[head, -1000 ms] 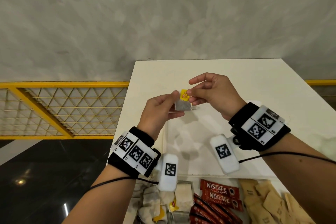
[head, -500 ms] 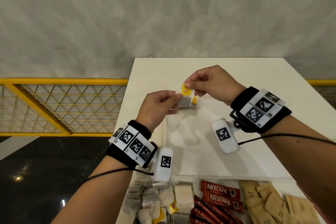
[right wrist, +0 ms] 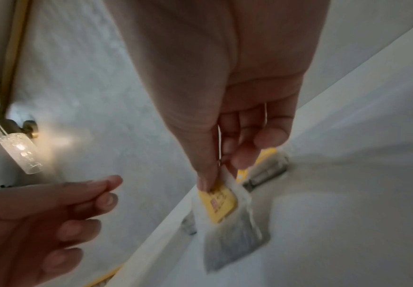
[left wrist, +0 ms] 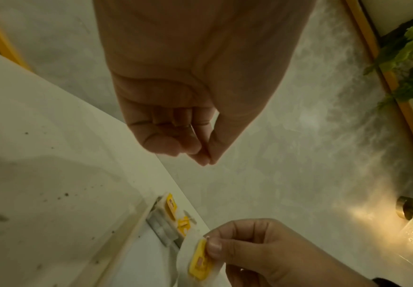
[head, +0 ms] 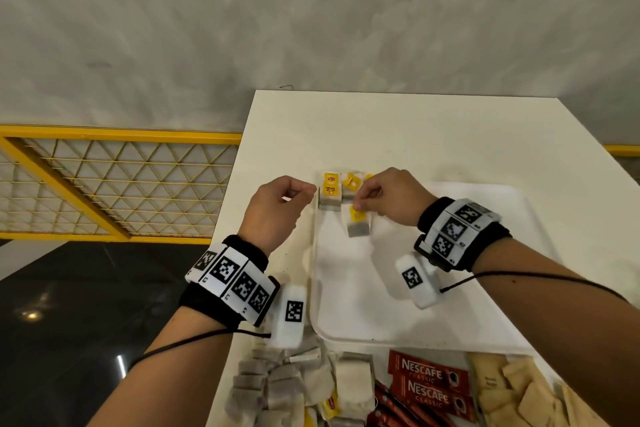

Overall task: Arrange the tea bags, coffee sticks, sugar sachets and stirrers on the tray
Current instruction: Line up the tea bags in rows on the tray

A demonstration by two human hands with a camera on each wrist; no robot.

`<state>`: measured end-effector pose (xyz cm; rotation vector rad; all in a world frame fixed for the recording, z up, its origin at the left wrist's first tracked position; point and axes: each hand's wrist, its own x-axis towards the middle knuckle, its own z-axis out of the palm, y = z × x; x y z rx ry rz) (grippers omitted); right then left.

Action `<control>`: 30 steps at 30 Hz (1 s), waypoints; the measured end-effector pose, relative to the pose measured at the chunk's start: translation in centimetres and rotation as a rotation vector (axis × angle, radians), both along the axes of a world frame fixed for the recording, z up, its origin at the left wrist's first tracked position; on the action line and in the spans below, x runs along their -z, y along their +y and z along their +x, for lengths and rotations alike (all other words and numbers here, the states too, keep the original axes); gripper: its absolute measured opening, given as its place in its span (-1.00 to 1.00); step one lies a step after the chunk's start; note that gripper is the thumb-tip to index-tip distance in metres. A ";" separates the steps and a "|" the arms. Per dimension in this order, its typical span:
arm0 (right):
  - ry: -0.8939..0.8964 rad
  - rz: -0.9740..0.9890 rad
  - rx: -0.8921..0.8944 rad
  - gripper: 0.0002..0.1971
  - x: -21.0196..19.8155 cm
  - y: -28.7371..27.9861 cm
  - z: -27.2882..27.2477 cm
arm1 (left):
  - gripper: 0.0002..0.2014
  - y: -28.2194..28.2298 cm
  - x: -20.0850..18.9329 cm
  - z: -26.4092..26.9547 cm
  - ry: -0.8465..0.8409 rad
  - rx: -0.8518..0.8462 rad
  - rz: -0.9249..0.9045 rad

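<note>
The right hand (head: 391, 198) has its thumb and forefinger fingers (right wrist: 206, 174) clamped on the top of a small grey-white paper tea bag with a yellow tag (head: 357, 222), so the bag hangs down over the far left part of the white plastic tray (head: 485, 315), roughly centre of the head view. From the right wrist view the pouch looks pale at the top and darker grey at the bottom, a bit blurry, with the yellow tag lying flat on its front.

The left hand (head: 277, 208) is just left of that, over the tray's left rim. Its fingers (left wrist: 188, 143) are curled in with thumb and forefinger tips touching, holding nothing.

Right behind the held bag, at the tray's far left corner, sit two more yellow-tagged tea bags on the tray (head: 330, 194), side by side.

Further out, along the bottom edge of the head view, there's a loose heap of grey tea bags (head: 294, 388), then red Nescafe coffee sticks (head: 427, 381), then tan paper sugar sachets (head: 512, 392) at lower right. Everything sits on a cream white worktop (head: 415, 128).
</note>
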<state>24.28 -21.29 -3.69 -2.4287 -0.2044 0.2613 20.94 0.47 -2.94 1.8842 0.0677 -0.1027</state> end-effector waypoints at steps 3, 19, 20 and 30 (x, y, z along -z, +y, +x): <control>-0.059 -0.002 0.104 -0.98 0.8 -0.1 1.4 | -0.88 0.3 0.4 0.1 0.007 0.006 0.007; -0.145 -0.130 0.222 -0.58 -0.3 0.5 2.7 | -0.86 1.8 -1.6 -0.7 -0.041 0.121 0.110; -0.168 -0.120 0.214 -0.57 -0.8 0.8 1.7 | -0.83 2.2 -2.0 -1.6 -0.038 0.160 0.146; -0.012 0.072 -0.246 -0.80 -2.1 5.8 -12.0 | -0.82 5.6 -1.2 -10.4 0.083 0.546 0.559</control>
